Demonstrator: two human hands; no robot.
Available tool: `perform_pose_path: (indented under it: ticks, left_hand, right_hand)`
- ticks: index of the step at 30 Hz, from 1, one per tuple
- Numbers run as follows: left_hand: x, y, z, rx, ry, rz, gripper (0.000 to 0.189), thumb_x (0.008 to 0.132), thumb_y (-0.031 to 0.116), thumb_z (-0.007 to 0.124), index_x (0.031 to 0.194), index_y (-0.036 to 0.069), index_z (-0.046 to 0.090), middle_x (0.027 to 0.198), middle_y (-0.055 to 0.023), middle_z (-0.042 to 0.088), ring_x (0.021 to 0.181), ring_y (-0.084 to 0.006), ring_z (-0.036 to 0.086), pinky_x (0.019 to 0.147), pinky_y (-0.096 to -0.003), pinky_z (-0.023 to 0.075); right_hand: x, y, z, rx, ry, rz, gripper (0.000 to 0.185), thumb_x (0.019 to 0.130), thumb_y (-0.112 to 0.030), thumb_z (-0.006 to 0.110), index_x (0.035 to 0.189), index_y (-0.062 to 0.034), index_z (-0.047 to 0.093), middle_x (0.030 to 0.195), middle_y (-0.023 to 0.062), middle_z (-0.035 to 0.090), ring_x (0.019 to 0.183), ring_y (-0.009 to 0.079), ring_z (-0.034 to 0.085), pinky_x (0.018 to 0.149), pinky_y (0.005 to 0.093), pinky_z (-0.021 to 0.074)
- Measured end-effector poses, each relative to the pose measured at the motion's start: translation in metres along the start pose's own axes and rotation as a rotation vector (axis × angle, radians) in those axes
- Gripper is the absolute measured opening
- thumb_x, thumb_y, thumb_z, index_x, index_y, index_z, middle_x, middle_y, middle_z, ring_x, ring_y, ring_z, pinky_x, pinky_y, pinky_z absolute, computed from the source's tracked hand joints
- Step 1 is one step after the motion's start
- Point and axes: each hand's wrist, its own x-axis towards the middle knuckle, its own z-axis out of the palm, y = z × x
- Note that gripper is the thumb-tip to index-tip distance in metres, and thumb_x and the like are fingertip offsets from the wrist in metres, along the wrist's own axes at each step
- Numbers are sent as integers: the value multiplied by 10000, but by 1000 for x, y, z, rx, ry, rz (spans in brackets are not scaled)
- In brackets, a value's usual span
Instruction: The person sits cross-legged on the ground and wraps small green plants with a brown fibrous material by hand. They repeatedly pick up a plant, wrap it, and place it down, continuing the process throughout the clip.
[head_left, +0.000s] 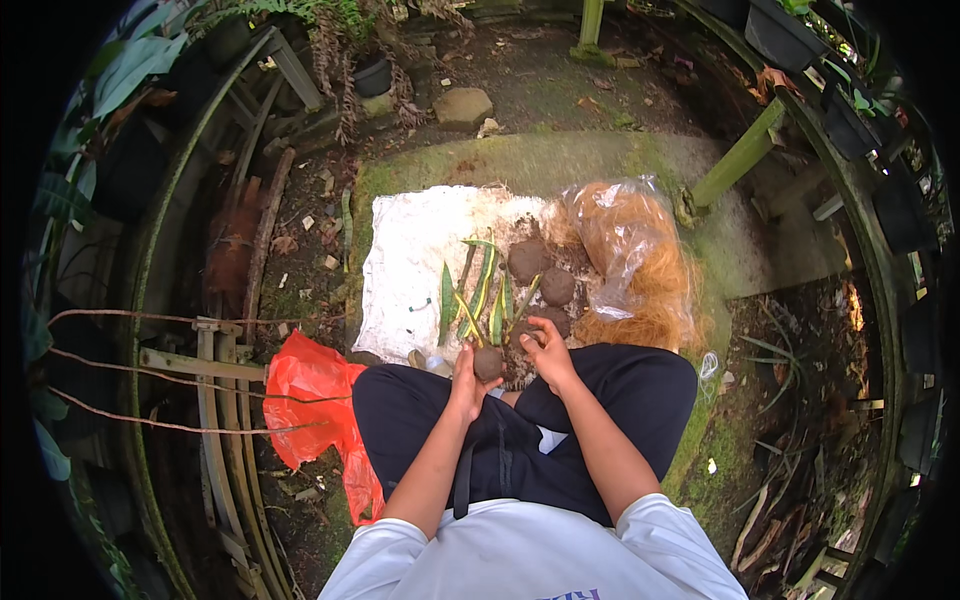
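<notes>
My left hand cups a small ball of dark soil above my lap. A narrow yellow-edged leaf piece appears to rise from that ball. My right hand is bent over another soil ball, fingertips at its right side; whether they grip it I cannot tell. A leaf cutting stands up from this second ball. Beyond my hands, variegated snake plant leaves lie on a white woven sack. Larger soil balls sit to their right, one nearest the fibre.
A clear plastic bag of orange-brown coconut fibre lies at the sack's right. A red plastic bag is beside my left knee. Wooden plant racks with black pots curve along both sides. A stone lies ahead.
</notes>
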Motion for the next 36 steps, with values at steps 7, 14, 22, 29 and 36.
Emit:
perform_pose_path:
  ticks: [7,14,22,29,36]
  left_hand:
    - [4,0,3,-151,111,16,575,1012,620,325,1261,120,461,1122,-110,648,946,-282,686,782,-392,563]
    - [-4,9,-3,-260,72,-86,765,953,753,183,1285,122,462,1108,-132,644,1002,-294,631,832,-439,534]
    - [2,5,-2,-191,147,-145,868,916,804,161,1341,106,453,1231,-149,597,1148,-284,565,932,-499,479]
    - [9,-3,-13,-204,62,-122,851,949,762,177,1233,56,558,1148,-112,624,1093,-264,596,935,-466,490]
    - [10,-7,-13,-92,11,-66,619,1007,616,337,1328,100,452,1233,-112,580,1171,-258,585,956,-494,494]
  right_hand:
    - [-6,-4,-1,50,-144,8,337,944,-108,628,1258,-33,530,1176,116,600,944,135,589,754,285,526]
    - [-24,-22,14,164,-122,120,285,962,-65,559,1243,-19,543,1197,109,588,917,134,608,752,271,558]
    - [-47,-25,25,152,-175,116,263,943,-65,580,1203,-21,571,1024,58,611,886,111,593,737,266,512]
    - [-55,-8,36,96,-155,6,237,930,-156,691,1110,-42,587,931,16,624,834,86,572,727,252,462]
    - [-50,5,33,59,-98,61,197,967,-209,658,1043,-45,579,856,-3,590,764,69,532,674,245,433]
